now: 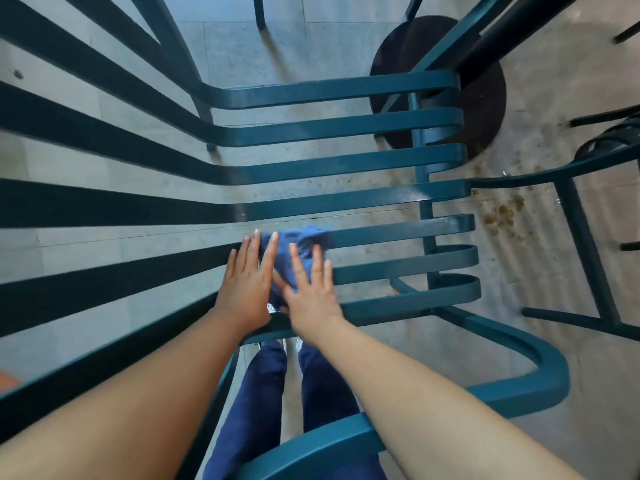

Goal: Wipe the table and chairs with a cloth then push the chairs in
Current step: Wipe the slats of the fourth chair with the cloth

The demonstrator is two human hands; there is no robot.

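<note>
A blue cloth (294, 251) lies bunched on the slats of a teal chair (346, 161) seat, its length running roughly along the slat toward the seat's front edge. Both the left hand (247, 282) and right hand (310, 292) press it down with fingers straight and spread, flat on the fabric. Beyond the seat, a round dark table base (485, 109) stands on the tiled floor (540, 81).

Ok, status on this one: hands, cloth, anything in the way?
Left hand and right hand flat, pressing blue cloth on chair slats. Nothing blocking.
</note>
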